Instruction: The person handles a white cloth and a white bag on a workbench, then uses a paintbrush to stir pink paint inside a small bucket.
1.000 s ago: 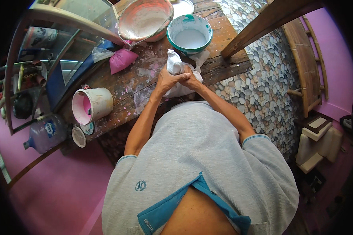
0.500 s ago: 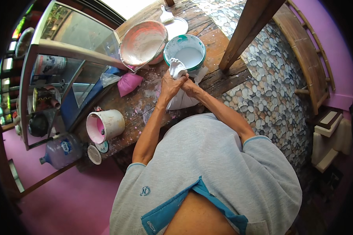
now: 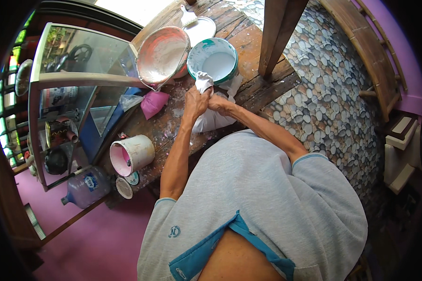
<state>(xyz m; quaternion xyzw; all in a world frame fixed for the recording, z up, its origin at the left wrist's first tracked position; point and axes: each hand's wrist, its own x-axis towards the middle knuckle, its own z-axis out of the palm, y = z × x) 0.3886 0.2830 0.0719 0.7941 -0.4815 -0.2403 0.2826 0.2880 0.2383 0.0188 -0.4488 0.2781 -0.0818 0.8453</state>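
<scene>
Both hands close around the gathered neck of a white plastic bag (image 3: 213,122), which rests on the wooden table near my belly. My left hand (image 3: 196,102) grips the neck from the left, and my right hand (image 3: 220,104) wraps it from the right. Above the fists the bag's bunched mouth (image 3: 203,81) sticks up. What the bag holds is hidden. Just beyond stands a teal-rimmed bucket (image 3: 236,66) with whitish liquid inside. Left of it, a reddish-orange basin (image 3: 140,56) is coated with pale residue.
A tied pink bag (image 3: 154,104) lies on the stained table (image 3: 166,126). Nearer left are a white pail (image 3: 140,152) with pink inside and a large water bottle (image 3: 86,187). A brush (image 3: 188,18) rests on a white lid (image 3: 202,32). A wooden post (image 3: 276,37) rises at right.
The bag's mouth, spread wider before, is now bunched narrower above my fists. My hands keep their hold on its neck. The whole view has shifted slightly.
</scene>
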